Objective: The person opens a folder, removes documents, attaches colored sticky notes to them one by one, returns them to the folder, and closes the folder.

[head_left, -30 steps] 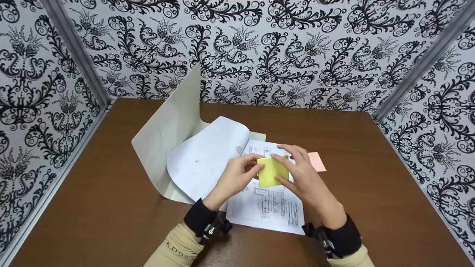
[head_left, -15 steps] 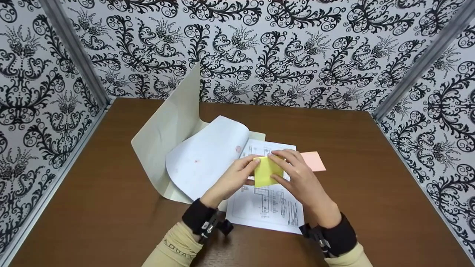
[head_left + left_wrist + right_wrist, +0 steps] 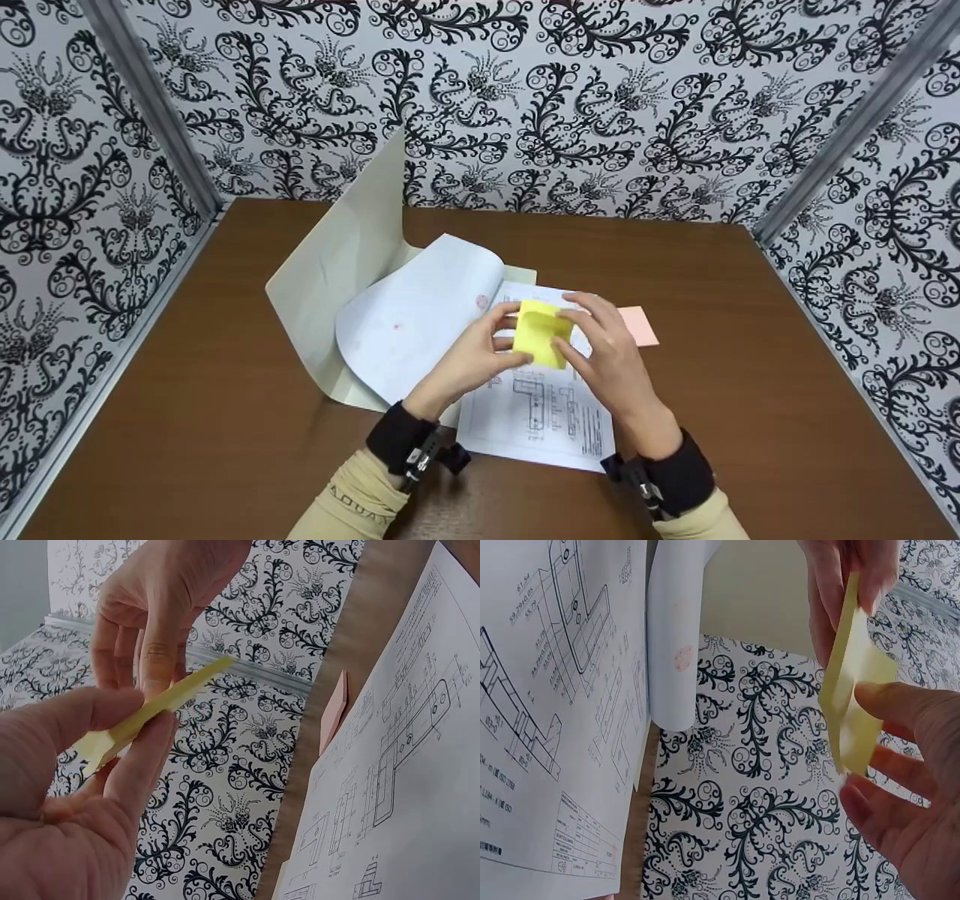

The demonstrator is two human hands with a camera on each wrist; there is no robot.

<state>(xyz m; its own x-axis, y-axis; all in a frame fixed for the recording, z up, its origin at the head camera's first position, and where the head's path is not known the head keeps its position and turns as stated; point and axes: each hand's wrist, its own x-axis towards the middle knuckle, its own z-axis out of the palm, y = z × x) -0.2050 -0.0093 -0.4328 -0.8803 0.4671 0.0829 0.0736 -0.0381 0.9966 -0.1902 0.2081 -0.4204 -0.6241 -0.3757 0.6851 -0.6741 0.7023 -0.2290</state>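
A pad of yellow sticky notes (image 3: 534, 346) is held up above the printed drawing sheet (image 3: 491, 431). My left hand (image 3: 471, 361) grips its left side, thumb on the near face and fingers behind. From the other side, my right hand (image 3: 615, 364) pinches the top sticky note (image 3: 871, 671) between thumb and fingers. In the right wrist view this note bends away from the thicker pad (image 3: 843, 652). Where the note still joins the pad is hard to make out.
A pale folder (image 3: 337, 255) lies with its cover standing up at the left. Turned-over white pages (image 3: 420, 315) curl inside it. Pink sticky notes (image 3: 639, 327) lie on the brown table (image 3: 750, 375), right of the drawing. Patterned walls (image 3: 480, 97) enclose the table.
The yellow pad has tipped so its face shows more, with the top note now bowed. My left thumb has slid down to its lower edge, and the right fingers have shifted along it.
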